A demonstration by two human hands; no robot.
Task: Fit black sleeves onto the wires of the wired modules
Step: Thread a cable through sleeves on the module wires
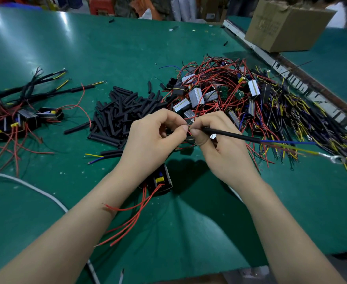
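Note:
My right hand [219,138] pinches a black sleeve [232,135] that points right, with blue and yellow wires [287,143] coming out of its far end. My left hand [154,134] pinches the wire ends at the sleeve's near mouth. A black wired module [160,180] with red wires [131,218] lies below my left wrist. A heap of loose black sleeves [123,111] sits behind my left hand.
A tangle of modules with red wires [213,89] lies behind my hands, and yellow and black ring-terminal wires [312,124] lie to the right. Sleeved modules [21,111] are piled at the left. A cardboard box [285,25] stands far right. A white cable [37,191] crosses the green mat.

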